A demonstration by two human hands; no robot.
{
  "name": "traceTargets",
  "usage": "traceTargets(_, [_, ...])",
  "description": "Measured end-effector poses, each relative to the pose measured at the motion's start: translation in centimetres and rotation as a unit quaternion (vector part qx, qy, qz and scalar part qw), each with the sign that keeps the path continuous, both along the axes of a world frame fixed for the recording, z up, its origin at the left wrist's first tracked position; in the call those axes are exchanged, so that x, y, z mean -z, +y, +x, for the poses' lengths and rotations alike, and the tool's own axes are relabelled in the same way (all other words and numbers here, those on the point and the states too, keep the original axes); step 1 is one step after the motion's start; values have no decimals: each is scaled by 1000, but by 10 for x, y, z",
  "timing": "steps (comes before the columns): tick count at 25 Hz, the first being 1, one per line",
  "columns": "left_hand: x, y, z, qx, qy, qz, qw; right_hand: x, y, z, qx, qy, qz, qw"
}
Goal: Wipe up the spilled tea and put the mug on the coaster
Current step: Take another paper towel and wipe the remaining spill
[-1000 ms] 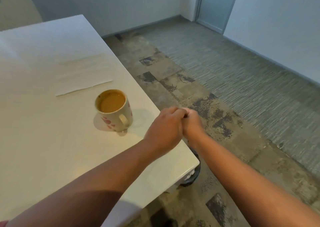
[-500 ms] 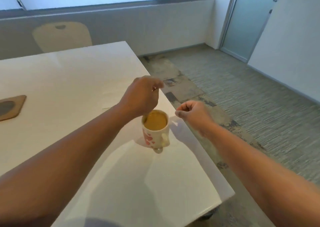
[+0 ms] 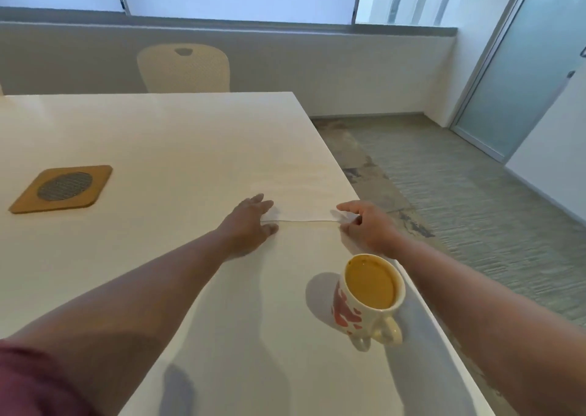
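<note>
A white paper napkin [image 3: 301, 199] lies flat on the white table [image 3: 158, 136], beyond the mug. My left hand [image 3: 250, 222] grips its near left corner between fingers and thumb. My right hand [image 3: 364, 225] pinches its near right corner. A thin tan line of tea [image 3: 304, 221] runs along the napkin's near edge between my hands. The cream mug [image 3: 371, 301] with red hearts stands full of tea near the table's right edge, below my right forearm, its handle toward me. The square cork coaster [image 3: 63, 188] with a grey round inset lies far left.
The table's right edge [image 3: 348, 174] runs close beside the napkin and mug, with patchy carpet floor [image 3: 459, 193] beyond. A pale chair [image 3: 184, 69] stands at the far side of the table. A frosted glass door [image 3: 520, 76] is at the right.
My view has lifted toward the table's far side. Both hands moved forward past the mug, spread apart and took hold of the napkin's near corners. The mug stayed put.
</note>
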State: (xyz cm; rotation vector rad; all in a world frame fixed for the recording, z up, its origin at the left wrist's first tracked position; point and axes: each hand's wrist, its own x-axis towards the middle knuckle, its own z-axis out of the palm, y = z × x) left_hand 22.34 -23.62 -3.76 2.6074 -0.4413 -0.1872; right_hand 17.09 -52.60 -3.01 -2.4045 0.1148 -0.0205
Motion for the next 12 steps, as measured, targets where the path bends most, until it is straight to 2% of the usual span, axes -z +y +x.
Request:
traceTargets(4, [16,5,2,-16,-36,-43,998,-3,1,29,-82,16,-123,989])
traceTargets(12, [15,11,-15,-44,-101,-169,979,-17,9,25,-105,6,-96,990])
